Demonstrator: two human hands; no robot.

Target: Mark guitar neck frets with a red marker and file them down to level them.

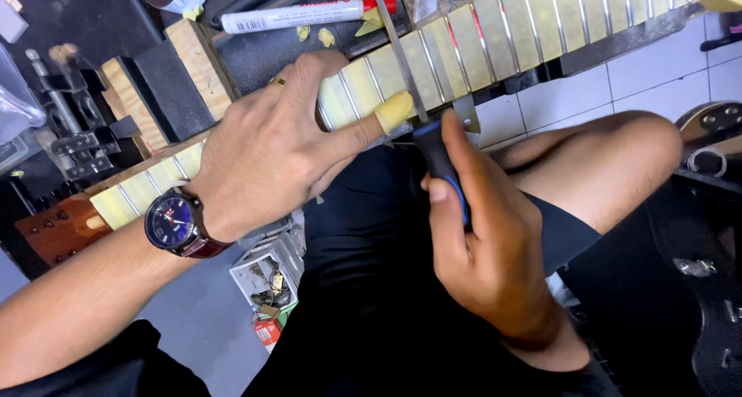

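Note:
A guitar neck (495,37) lies slanted across a bench, its fretboard covered in strips of yellowish masking tape between the metal frets. My left hand (270,146) presses down on the neck near its middle, its taped fingertip next to the tool. It wears a ring and a dark-faced wristwatch (174,221) on a brown strap. My right hand (483,242) grips the black and blue handle of a thin flat file (398,49), whose blade lies across the fretboard along a fret.
A white marker with a red cap (305,14) lies on the bench behind the neck, with scraps of tape around it. A wooden block and a dark clamp (73,130) stand at left. A small box of parts (267,277) sits on the floor; another guitar body (715,122) is at right.

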